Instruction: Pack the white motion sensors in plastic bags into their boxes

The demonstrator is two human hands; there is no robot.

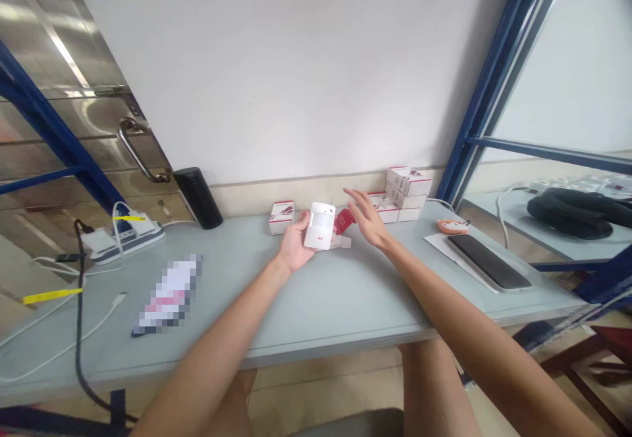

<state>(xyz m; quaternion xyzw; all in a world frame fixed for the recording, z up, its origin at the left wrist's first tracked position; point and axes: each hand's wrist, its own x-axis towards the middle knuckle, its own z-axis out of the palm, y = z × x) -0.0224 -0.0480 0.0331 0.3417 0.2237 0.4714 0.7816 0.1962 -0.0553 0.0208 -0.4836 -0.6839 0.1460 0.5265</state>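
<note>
My left hand (pixel 295 247) grips a white motion sensor (pixel 320 228) with a small red logo, its face turned up towards me. Just to the right, my right hand (pixel 369 221) hovers with fingers stretched out and nothing in it. Between the two hands lies a red card or leaflet (pixel 344 220). Below it, a white box flap (pixel 342 243) shows beside the sensor, the rest hidden behind it. A small white box with red trim (pixel 282 218) stands to the left of my left hand.
Several white-and-red boxes (pixel 407 190) are stacked by the wall at right. Nearby lie an orange-and-white mouse (pixel 453 226) and a dark phone-like slab (pixel 486 260) on paper. At left are a black cylinder (pixel 198 198), a power strip (pixel 129 243), cables and a blurred-out item (pixel 168 295).
</note>
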